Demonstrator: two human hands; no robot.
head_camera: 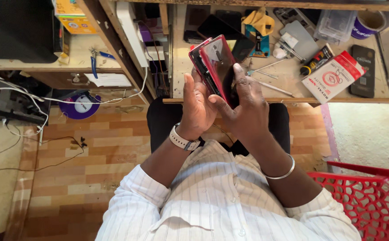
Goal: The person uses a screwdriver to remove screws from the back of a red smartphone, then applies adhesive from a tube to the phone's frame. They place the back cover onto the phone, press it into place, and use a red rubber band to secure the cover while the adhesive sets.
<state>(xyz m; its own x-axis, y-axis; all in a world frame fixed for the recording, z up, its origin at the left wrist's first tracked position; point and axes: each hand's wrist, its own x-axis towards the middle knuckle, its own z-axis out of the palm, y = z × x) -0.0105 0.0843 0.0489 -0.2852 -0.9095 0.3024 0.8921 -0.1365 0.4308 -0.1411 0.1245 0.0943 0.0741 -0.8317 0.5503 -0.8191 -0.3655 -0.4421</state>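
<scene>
Head view, looking down past a white striped shirt (212, 196) to both hands raised above the lap, in front of the edge of a wooden workbench (283, 100). The left hand (197, 107), a pale-strapped watch (182, 139) on its wrist, was curled around the lower left side of a red smartphone (212, 62), its thumb standing up along the phone's near edge. The right hand (243, 109), a thin metal bangle (283, 173) on its forearm, closed on the phone's right side, the fingers pressed against the glossy red back panel, which stood slightly parted from the dark body along the upper left edge. Both hands were thus narrowly closed on the same phone, which was tilted, its top end pointing toward the bench. On the bench beyond lay a red-and-white box (334, 76), a black phone (363, 71), a yellow cloth (259, 20), thin metal tools (268, 85) and a clear plastic container (336, 24). Blue-handled pliers (97, 60) rested on the shelf at left; a red plastic chair (373, 196) stood at lower right.
</scene>
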